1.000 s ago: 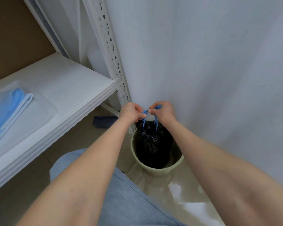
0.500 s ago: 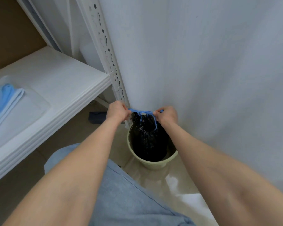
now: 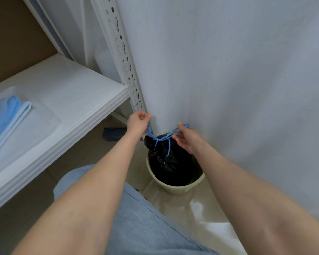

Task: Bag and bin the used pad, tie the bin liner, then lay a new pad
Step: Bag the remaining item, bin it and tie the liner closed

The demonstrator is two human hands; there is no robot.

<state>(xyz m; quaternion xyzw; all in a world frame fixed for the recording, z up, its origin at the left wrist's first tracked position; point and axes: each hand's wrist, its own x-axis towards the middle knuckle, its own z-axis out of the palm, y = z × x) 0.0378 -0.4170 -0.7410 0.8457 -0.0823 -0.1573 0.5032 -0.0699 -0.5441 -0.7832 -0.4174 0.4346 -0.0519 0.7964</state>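
both hands have lifted and spread since half a second ago, pulling the cords into a shallow v. the shelf (image 3: 63, 100) at 9 o'clock carries a folded blue pad (image 3: 7, 115) in clear wrap, so laying it is still to do. at 6 o'clock of the hands, the pale green bin (image 3: 175, 189) holds the black liner (image 3: 173, 162), gathered, crinkled and glossy; the used pad is presumably inside, unseen. the left hand (image 3: 138, 123) clenches one end of the blue drawstring (image 3: 160, 138) and the right hand (image 3: 187, 139) pinches its loop. the knot looks nearly tight.
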